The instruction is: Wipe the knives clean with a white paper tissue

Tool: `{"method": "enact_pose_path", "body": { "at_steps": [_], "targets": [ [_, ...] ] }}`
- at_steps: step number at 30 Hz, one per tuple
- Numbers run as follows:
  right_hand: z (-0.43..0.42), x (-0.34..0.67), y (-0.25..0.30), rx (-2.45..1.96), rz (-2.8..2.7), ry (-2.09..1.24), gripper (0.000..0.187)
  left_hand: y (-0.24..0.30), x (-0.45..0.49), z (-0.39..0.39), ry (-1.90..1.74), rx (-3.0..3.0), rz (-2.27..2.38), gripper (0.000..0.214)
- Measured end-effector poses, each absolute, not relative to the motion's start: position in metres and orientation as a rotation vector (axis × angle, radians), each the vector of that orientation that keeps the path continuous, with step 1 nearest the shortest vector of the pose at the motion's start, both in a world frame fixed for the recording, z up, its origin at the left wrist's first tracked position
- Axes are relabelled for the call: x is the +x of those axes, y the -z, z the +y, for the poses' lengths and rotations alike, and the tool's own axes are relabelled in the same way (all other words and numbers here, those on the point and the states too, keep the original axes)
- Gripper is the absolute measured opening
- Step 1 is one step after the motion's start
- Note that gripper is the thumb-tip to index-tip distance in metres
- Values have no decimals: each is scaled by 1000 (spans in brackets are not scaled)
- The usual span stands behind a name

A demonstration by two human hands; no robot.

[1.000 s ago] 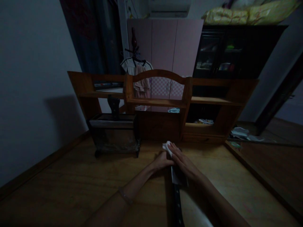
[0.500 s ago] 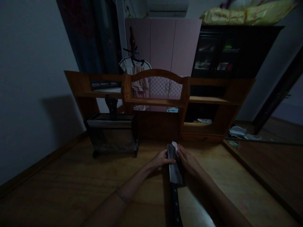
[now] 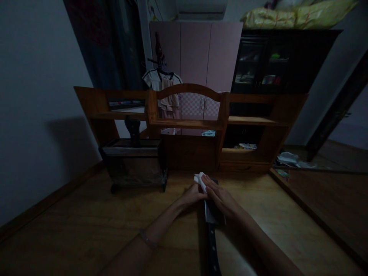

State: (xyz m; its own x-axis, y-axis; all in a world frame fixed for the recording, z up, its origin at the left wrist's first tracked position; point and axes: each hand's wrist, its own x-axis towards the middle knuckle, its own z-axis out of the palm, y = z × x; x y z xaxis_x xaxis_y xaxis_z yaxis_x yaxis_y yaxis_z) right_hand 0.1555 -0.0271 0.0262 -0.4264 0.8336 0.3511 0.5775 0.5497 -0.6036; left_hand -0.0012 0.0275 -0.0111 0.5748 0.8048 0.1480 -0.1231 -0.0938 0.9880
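Note:
A cleaver (image 3: 210,217) with a broad metal blade and a black riveted handle lies lengthwise in front of me, handle toward me. My left hand (image 3: 190,196) grips the blade's left edge, thumb over the top and fingers curled at the side, partly hidden. A white tissue (image 3: 199,178) is under the fingers of my right hand (image 3: 223,199), which presses it over the far left part of the blade. Much of the blade is covered by that hand.
Left of my hands stands a dark box-like object (image 3: 138,165) with a clear front and a black upright handle. Behind is a wooden shelf unit (image 3: 189,124) along the far side of the wooden surface (image 3: 138,218). Papers (image 3: 287,158) lie beyond the right edge.
My right hand has slid left across the blade with the tissue, which now reaches past the blade's left edge. My left hand stays nearly in place on the cleaver.

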Motion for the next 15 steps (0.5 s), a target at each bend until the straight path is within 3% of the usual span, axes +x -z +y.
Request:
{"method": "enact_pose_path", "body": {
  "at_steps": [15],
  "targets": [
    [-22, 185, -17, -1366, -2140, -226, 47, 11, -1, 26, -797, 1173, 472, 62]
  ]
}}
